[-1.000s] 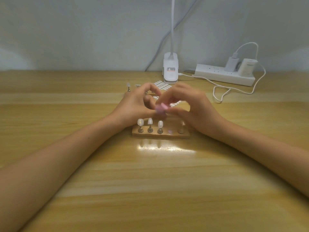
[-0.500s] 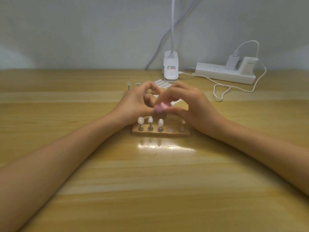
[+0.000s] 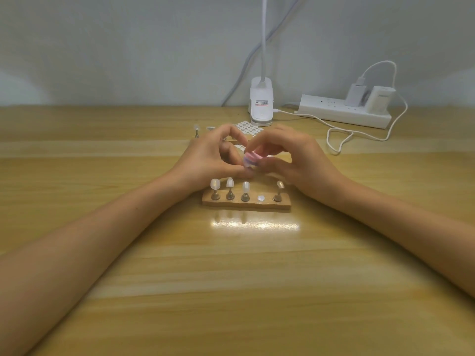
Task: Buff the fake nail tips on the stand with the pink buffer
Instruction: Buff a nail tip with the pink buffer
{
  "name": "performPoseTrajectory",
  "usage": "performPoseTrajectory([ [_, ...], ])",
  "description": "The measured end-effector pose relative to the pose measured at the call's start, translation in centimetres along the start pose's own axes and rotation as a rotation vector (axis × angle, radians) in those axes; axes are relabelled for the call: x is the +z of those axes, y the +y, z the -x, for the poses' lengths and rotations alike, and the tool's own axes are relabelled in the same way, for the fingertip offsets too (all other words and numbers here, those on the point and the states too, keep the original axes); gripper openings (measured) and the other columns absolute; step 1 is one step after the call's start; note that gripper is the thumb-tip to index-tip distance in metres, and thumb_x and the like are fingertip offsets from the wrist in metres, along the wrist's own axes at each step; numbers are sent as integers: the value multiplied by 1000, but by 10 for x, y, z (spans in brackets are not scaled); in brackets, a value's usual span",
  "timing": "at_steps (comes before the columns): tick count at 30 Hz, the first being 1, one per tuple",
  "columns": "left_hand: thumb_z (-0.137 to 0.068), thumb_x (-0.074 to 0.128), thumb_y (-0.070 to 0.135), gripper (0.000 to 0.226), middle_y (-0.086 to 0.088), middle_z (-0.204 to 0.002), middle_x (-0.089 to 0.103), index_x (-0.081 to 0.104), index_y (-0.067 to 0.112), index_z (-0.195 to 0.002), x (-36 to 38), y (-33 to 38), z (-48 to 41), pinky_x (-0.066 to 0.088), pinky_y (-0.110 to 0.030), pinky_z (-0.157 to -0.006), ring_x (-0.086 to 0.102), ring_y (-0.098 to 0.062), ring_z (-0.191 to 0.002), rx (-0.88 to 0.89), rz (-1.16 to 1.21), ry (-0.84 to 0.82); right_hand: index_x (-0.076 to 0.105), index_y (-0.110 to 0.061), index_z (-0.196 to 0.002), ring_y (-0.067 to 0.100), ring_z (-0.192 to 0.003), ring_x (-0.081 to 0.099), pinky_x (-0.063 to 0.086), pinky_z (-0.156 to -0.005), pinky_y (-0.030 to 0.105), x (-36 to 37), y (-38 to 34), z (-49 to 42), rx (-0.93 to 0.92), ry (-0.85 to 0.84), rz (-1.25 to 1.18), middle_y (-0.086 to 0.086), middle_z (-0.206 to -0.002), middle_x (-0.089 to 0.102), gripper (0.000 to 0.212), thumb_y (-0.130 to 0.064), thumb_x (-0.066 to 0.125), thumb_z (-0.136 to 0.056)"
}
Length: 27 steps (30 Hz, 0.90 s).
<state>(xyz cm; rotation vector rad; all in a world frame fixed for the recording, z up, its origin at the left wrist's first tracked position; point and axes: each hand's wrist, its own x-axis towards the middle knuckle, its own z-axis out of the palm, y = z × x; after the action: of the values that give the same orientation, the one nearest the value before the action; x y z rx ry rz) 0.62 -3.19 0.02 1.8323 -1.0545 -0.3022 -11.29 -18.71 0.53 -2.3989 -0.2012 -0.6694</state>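
On the left, we see a lone peg capped with a tip, standing far back on the bench. Beside it the left hand is poised just beyond the wooden stand. Its fingers are curled into a ring and its thumb reaches right to the pink buffer; we cannot tell what, if anything, they pinch. Four fake nail tips stand upright on pegs in the stand, three left and one right of a bare round spot. Just beyond them, the buffer is pinched between the thumb and fingers of the right hand. Farther back we see a sticker sheet, a white lamp clamp and, at far right, a power strip.
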Motion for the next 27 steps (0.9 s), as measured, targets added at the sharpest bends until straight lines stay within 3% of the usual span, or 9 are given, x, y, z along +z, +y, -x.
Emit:
performPoseTrajectory([
  [3,-72,87,10,44,8,-62,68,60,16,-106,0,0,1,49,-14,-72,65,-5,-64,0,1,1,72,-7,-99,6,-87,61,50,-85,22,-1,-1,0,-30,31,-6,5,-95,63,12,-10,73,-88],
  [7,-70,88,8,46,7,-63,69,60,15,-106,0,0,0,49,-13,-71,66,-4,-63,0,-4,-8,74,-6,-100,16,-90,62,51,-88,35,-2,1,0,55,-4,6,9,-98,65,13,-10,73,-87],
  [11,-72,88,9,44,9,-61,66,60,16,-105,-1,0,0,49,-17,-70,63,-4,-62,-4,-20,6,74,-6,-102,12,-90,62,50,-87,25,0,-3,0,-30,2,7,6,-97,64,14,-7,72,-88],
  [14,-70,88,10,47,8,-62,69,60,16,-106,-1,0,0,50,-14,-73,66,-3,-63,0,-14,-6,75,-6,-102,8,-90,62,52,-89,29,-1,1,0,50,9,-1,7,-99,65,14,-9,72,-88],
  [18,-72,88,11,46,7,-64,67,60,15,-107,-1,0,0,50,-20,-73,65,-6,-65,-9,-22,5,75,-6,-102,6,-88,60,49,-85,21,1,-1,0,-45,2,39,7,-97,64,15,-8,72,-88],
  [21,-70,89,10,47,8,-62,69,60,16,-107,0,0,0,50,-18,-75,66,-4,-64,-8,-18,-5,75,-7,-102,5,-89,61,49,-86,20,-2,2,0,38,22,4,11,-100,64,14,-10,72,-88],
  [24,-71,88,10,45,7,-63,68,59,16,-106,-1,-1,0,49,-18,-70,64,-4,-62,-11,-20,4,75,-7,-102,8,-89,61,47,-86,18,1,-1,0,-33,17,34,8,-99,63,14,-7,72,-89],
  [27,-71,89,11,46,5,-65,69,60,16,-106,0,0,0,53,-23,-77,65,-7,-66,-10,-25,2,75,-6,-101,4,-87,60,44,-84,16,2,1,-1,4,11,43,9,-98,63,13,-8,73,-88],
])
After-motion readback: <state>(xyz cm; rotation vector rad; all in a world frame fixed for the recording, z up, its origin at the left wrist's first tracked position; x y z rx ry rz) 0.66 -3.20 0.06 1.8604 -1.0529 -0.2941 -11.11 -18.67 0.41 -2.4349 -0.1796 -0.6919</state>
